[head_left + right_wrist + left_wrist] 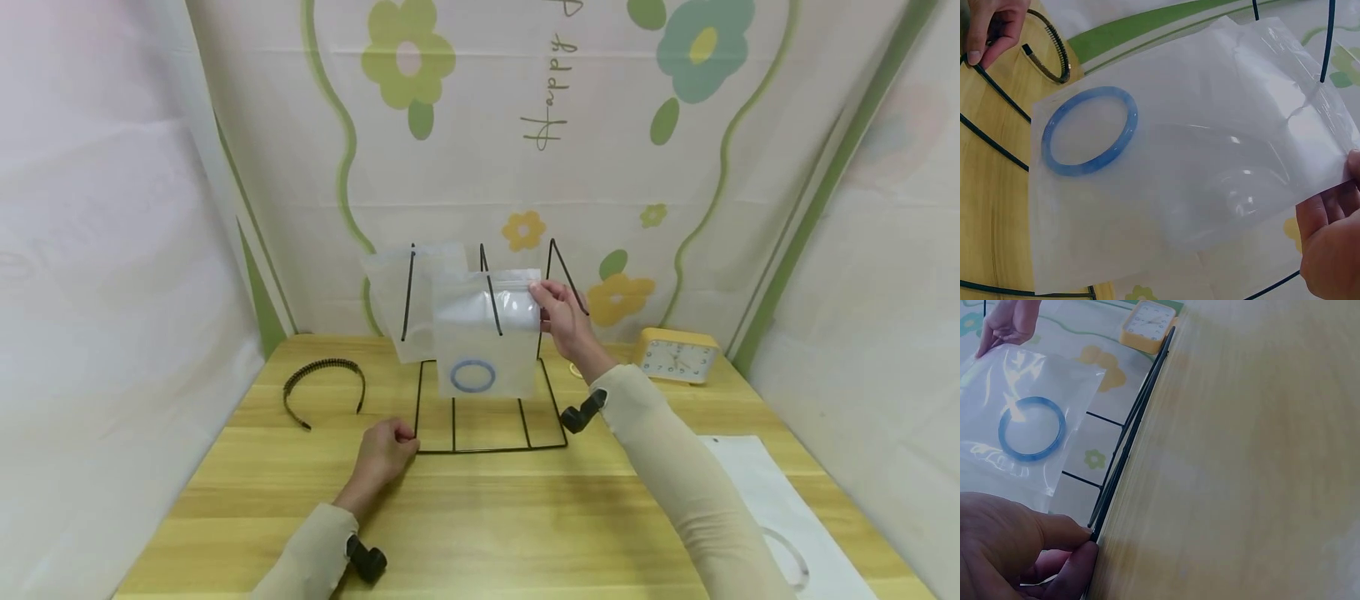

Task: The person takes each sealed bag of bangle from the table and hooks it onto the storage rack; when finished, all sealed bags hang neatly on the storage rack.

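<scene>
My right hand (564, 317) pinches the upper right edge of a clear zip bag (487, 333) with a blue bangle (473, 376) lying at its bottom. The bag hangs among the prongs of a black wire rack (491, 451), one prong crossing in front of it. In the right wrist view the bangle (1090, 131) shows through the plastic. A second clear bag (408, 325) hangs at the rack's left prong. Down at the rack's front left corner, my left hand (386, 450) pinches the base wire between thumb and fingers, seen closely in the left wrist view.
A dark coiled headband (324, 364) lies left of the rack. A yellow clock (677, 356) stands at the back right, and a small yellow ring (575, 370) lies near the right wrist. A white sheet or bag (780, 500) with a pale ring lies at the right.
</scene>
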`<state>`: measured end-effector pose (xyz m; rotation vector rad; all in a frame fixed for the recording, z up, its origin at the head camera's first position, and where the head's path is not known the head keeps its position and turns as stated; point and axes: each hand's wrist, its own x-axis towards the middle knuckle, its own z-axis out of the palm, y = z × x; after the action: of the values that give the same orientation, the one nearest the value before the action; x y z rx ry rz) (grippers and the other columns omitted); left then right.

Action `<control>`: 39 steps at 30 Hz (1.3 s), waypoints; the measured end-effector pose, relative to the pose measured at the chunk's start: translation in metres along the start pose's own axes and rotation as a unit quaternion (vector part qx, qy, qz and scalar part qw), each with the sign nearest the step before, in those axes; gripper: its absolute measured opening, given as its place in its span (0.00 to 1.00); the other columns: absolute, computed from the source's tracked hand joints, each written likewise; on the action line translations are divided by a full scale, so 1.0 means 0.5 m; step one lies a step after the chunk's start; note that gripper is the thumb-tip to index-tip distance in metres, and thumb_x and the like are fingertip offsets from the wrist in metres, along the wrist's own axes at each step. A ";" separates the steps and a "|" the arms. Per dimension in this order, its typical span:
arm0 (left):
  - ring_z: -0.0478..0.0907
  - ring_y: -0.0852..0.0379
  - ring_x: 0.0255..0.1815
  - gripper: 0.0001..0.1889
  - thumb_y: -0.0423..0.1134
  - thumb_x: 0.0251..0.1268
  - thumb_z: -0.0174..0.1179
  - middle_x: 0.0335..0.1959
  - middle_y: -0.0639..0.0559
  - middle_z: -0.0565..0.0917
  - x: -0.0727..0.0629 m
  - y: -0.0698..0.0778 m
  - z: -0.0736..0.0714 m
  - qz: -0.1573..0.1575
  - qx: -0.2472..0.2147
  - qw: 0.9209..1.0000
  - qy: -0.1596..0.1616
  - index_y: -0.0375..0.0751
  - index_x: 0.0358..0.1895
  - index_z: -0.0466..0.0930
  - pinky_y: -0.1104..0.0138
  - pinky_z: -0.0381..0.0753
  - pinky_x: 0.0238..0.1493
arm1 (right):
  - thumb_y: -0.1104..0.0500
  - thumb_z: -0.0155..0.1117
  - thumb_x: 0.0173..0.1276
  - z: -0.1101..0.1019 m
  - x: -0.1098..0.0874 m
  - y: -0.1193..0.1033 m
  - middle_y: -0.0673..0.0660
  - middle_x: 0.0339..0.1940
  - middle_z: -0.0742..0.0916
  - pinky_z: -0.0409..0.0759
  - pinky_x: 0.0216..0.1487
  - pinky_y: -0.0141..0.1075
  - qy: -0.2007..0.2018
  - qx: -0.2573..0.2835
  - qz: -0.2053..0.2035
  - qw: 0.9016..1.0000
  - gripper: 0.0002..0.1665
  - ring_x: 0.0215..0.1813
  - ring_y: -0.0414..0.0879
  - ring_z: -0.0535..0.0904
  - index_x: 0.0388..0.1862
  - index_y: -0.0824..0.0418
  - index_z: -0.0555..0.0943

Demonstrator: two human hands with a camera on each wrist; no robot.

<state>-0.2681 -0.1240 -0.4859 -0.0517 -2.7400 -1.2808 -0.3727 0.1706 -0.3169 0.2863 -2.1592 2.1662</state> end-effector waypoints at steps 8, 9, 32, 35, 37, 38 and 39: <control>0.76 0.57 0.28 0.03 0.30 0.54 0.67 0.26 0.52 0.82 -0.003 -0.004 -0.008 -0.008 0.006 1.000 0.002 0.39 0.29 0.82 0.64 0.77 0.32 | 0.49 0.53 0.76 0.017 0.031 0.001 0.56 0.46 0.82 0.83 0.38 0.35 0.001 0.002 0.012 1.000 0.21 0.40 0.46 0.82 0.56 0.63 0.75; 0.77 0.57 0.28 0.03 0.30 0.54 0.67 0.26 0.52 0.82 -0.003 -0.004 -0.009 -0.006 0.007 1.000 0.003 0.39 0.29 0.82 0.63 0.78 0.32 | 0.49 0.52 0.77 0.020 0.035 0.001 0.57 0.47 0.81 0.83 0.39 0.36 0.003 0.003 0.011 1.000 0.20 0.41 0.47 0.82 0.56 0.63 0.75; 0.76 0.57 0.28 0.04 0.30 0.55 0.68 0.26 0.52 0.82 -0.002 -0.005 0.003 0.000 -0.004 1.000 0.005 0.39 0.29 0.82 0.64 0.77 0.31 | 0.49 0.56 0.75 0.036 0.084 -0.021 0.58 0.47 0.82 0.83 0.42 0.39 0.086 -0.049 -0.006 0.995 0.23 0.45 0.48 0.79 0.59 0.62 0.79; 0.77 0.57 0.29 0.03 0.30 0.55 0.68 0.27 0.52 0.82 -0.003 -0.005 0.004 -0.002 -0.004 1.000 0.005 0.39 0.29 0.82 0.64 0.77 0.31 | 0.49 0.57 0.74 0.037 0.087 -0.027 0.59 0.49 0.82 0.83 0.42 0.38 0.098 -0.065 -0.010 0.993 0.23 0.43 0.47 0.79 0.59 0.61 0.79; 0.77 0.57 0.29 0.03 0.30 0.55 0.68 0.27 0.52 0.82 -0.001 -0.005 0.004 -0.001 -0.002 1.000 0.005 0.40 0.29 0.82 0.63 0.77 0.32 | 0.48 0.57 0.74 0.037 0.089 -0.029 0.59 0.50 0.82 0.81 0.41 0.37 0.108 -0.079 -0.010 0.991 0.23 0.43 0.46 0.78 0.59 0.60 0.80; 0.77 0.57 0.29 0.03 0.31 0.55 0.68 0.27 0.52 0.82 0.000 -0.005 0.004 0.000 0.000 1.000 0.004 0.40 0.29 0.82 0.63 0.78 0.32 | 0.47 0.57 0.74 0.036 0.091 -0.029 0.58 0.50 0.82 0.79 0.41 0.36 0.112 -0.085 -0.009 0.990 0.23 0.43 0.46 0.77 0.59 0.59 0.80; 0.77 0.57 0.29 0.03 0.31 0.55 0.68 0.27 0.52 0.82 0.001 -0.005 0.003 0.000 0.002 1.000 0.005 0.40 0.29 0.82 0.63 0.78 0.32 | 0.47 0.56 0.74 0.036 0.092 -0.030 0.57 0.51 0.82 0.78 0.41 0.35 0.117 -0.095 -0.010 0.989 0.23 0.44 0.45 0.76 0.59 0.59 0.80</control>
<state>-0.2688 -0.1245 -0.4888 -0.0449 -2.7335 -1.2721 -0.4135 0.1489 -0.2942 0.0386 -2.1949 1.8582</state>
